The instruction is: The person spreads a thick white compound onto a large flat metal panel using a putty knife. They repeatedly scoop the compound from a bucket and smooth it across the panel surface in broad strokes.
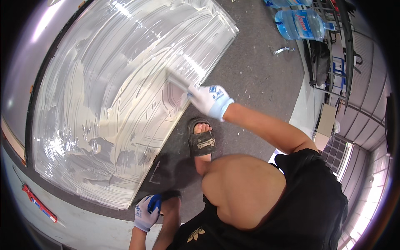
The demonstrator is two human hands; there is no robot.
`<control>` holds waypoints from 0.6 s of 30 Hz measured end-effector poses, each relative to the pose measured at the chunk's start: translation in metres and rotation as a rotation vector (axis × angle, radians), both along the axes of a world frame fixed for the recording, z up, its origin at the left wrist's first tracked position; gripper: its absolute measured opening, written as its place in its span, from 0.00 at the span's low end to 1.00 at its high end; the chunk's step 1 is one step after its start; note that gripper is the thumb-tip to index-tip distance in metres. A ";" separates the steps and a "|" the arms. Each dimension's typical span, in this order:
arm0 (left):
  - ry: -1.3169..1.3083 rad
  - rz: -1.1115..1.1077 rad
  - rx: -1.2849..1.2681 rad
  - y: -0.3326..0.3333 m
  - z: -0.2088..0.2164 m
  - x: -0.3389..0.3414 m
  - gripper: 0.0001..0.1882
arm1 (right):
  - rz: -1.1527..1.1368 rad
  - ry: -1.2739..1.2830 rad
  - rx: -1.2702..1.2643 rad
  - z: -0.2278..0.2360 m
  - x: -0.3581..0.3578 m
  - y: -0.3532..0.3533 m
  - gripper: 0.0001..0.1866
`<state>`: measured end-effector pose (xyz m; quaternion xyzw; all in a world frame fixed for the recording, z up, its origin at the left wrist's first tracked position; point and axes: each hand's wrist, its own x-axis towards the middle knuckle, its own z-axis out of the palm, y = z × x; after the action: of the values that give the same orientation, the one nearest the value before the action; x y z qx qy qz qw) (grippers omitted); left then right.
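A large flat panel (93, 96) lies at the left, smeared all over with a whitish, streaky, wet-looking paste. My right hand (210, 100), in a white and blue glove, is shut on a flat spreader (180, 80) at the panel's right edge. The blade is blurred by motion and lies over the paste. By the panel's near corner, close to my leg, is my left hand (146, 212) in a matching glove. Its fingers are curled closed; whatever they may hold is hidden.
My sandalled foot (203, 143) stands on the dark floor (254, 54) beside the panel. A slim red and blue tool (39, 204) lies at the lower left. Large blue water bottles (300, 25) and a black metal rack (348, 54) are at the upper right.
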<state>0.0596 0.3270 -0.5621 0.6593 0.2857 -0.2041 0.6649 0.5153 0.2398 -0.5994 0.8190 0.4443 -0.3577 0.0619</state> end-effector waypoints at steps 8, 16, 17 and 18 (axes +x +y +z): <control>-0.027 0.008 0.004 -0.006 -0.009 -0.012 0.22 | 0.090 0.467 0.078 0.011 -0.066 0.058 0.20; 0.023 0.106 -0.027 -0.010 -0.013 -0.018 0.21 | -0.062 0.288 0.051 -0.057 0.060 0.085 0.29; 0.009 0.110 -0.013 -0.009 -0.013 -0.017 0.20 | -0.114 0.234 0.019 -0.055 0.099 0.083 0.29; 0.008 0.115 -0.007 -0.008 -0.013 -0.016 0.19 | -0.144 0.187 0.032 -0.050 0.134 0.080 0.28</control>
<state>0.0440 0.3192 -0.5751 0.6387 0.3249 -0.1691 0.6767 0.6497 0.3195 -0.6493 0.8127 0.3939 -0.4289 -0.0186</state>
